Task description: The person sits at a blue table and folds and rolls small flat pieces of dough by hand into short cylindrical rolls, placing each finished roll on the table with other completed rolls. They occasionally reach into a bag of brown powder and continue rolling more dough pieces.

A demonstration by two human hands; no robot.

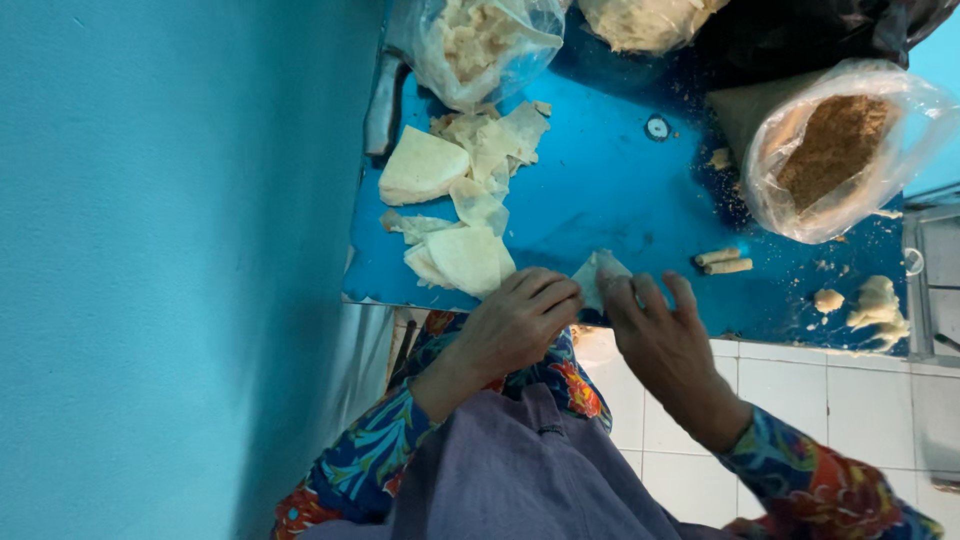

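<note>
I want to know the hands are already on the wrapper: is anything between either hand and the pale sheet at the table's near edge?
Nothing visible. The left hand and right hand both touch the pale wrapper sheet directly, one at each side.

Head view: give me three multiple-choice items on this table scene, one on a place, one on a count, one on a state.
1. Where is the bag of brown crumbs?
A. far right of the table
B. on the floor
C. against the left wall

2. How many finished rolls lie right of the hands?
A. none
B. two
C. five

3. What is the state of the wrapper at the table's near edge?
A. lying untouched
B. pinched between the left hand and right hand
C. sealed in a bag

Answers:
1 A, the bag sits at the table's far right.
2 B, two small rolls lie side by side.
3 B, fingers of both hands meet on it.
</note>
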